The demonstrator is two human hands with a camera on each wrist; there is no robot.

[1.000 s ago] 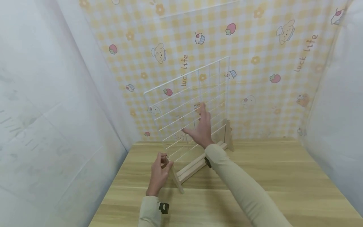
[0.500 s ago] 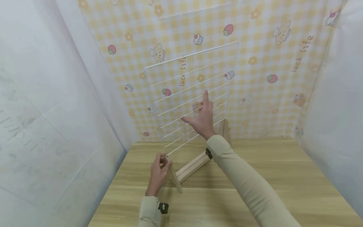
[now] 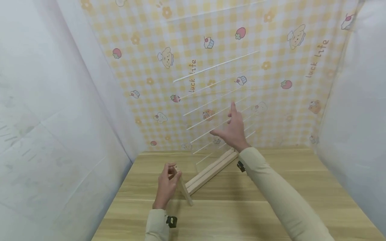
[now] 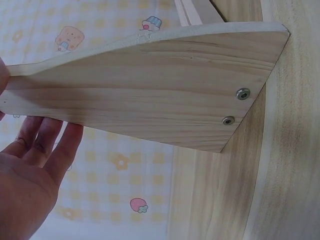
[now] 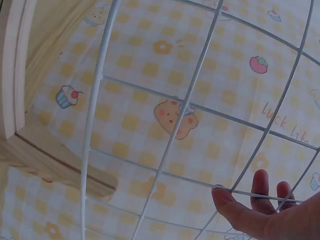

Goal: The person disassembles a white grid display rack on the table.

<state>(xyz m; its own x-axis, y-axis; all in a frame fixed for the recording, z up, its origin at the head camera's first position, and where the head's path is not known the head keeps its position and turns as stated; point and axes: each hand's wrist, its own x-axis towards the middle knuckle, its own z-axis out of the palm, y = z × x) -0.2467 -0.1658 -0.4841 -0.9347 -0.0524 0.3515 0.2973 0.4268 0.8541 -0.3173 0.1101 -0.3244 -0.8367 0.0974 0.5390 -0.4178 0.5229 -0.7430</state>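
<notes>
Left hand (image 3: 165,187): we're pinching the wooden panel (image 4: 145,90), which is standing on the tabletop (image 3: 217,217).
Right hand (image 3: 233,130): we're gripping the wire grid (image 5: 187,104), at the panel's one o'clock.

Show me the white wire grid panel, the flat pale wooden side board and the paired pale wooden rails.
White wire grid panel (image 5: 187,104): right wrist view, on a wire crossing.
Side board (image 4: 145,87): left wrist view, on its broad face.
Rails (image 3: 211,173): head view, mid-length on the nearer one.

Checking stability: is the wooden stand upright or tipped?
Upright: on the wooden stand, a side panel rises from the tabletop, the left hand holding its top.
</notes>
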